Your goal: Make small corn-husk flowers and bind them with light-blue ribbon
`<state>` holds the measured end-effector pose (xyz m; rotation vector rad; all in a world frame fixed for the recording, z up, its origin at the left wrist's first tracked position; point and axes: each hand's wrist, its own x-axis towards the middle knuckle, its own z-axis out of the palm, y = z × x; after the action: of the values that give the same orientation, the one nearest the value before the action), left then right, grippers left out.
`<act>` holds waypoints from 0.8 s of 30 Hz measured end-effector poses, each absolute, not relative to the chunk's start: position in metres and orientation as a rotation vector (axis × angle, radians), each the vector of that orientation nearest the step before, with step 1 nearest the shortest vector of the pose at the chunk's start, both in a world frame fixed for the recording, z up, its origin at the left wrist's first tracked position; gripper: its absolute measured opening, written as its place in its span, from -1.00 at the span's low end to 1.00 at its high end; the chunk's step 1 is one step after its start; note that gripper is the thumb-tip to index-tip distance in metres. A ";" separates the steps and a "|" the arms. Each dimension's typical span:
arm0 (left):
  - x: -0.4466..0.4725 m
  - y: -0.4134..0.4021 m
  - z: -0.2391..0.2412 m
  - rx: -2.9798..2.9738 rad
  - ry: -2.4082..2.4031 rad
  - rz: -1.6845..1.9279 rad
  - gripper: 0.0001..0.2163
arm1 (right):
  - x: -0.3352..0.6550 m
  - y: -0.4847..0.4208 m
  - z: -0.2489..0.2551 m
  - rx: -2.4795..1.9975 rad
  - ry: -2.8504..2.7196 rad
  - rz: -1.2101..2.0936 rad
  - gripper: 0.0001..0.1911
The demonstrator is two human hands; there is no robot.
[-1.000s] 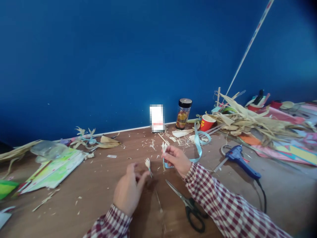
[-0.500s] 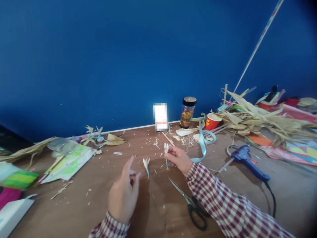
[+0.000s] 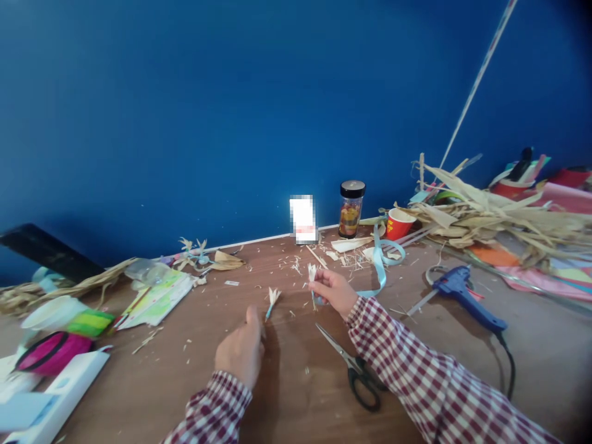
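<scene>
A small cream corn-husk flower [image 3: 274, 297] with a pale blue stem tilts to the right beside the fingertips of my left hand [image 3: 239, 348]. That hand is closed around the lower end of its stem, and its fingers are mostly hidden behind the back of the hand. In a pinch of thumb and fingers, my right hand [image 3: 333, 291] holds a second husk flower [image 3: 312, 273] upright, its stem partly covered. Scissors [image 3: 354, 370] lie partly under my right forearm, their blades towards the flowers. Light blue ribbon [image 3: 380, 271] curls on the table past my right hand.
A blue glue gun [image 3: 469, 299] lies at right with its cord. Behind stand a black-lidded jar [image 3: 351, 209] and a red paper cup [image 3: 399, 224]. Dried husks [image 3: 490, 216] pile up at right. Painted paper [image 3: 157, 299] and a pink pouch [image 3: 55, 353] are at left.
My left hand has closed in on the nearer flower, which has turned from leaning left to leaning right. My right hand still pinches its flower. The view has shifted slightly left.
</scene>
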<state>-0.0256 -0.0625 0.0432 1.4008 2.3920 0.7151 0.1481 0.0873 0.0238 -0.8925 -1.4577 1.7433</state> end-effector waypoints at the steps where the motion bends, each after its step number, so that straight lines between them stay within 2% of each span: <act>1: -0.028 -0.063 0.043 1.423 2.401 0.715 -0.50 | 0.149 0.088 0.024 -0.892 -1.441 1.748 -0.75; 7: -0.032 -0.063 0.046 1.479 2.276 0.695 -0.63 | 0.148 0.086 0.027 -0.879 -1.358 1.792 -0.73; 12: -0.013 -0.045 0.051 1.190 1.885 0.940 -0.83 | 0.147 0.085 0.032 -0.796 -1.214 1.847 -0.73; 18: 0.010 -0.012 0.045 0.804 1.589 1.152 -0.86 | 0.150 0.091 0.033 -0.725 -1.059 1.851 -0.73; 24: 0.016 -0.009 0.030 0.657 1.448 1.271 -0.75 | 0.149 0.092 0.026 -0.750 -1.060 1.860 -0.73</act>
<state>0.0161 -0.0086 0.0301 0.6571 1.4484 1.2712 0.1488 0.0921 0.0260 -0.7501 -1.0603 1.8596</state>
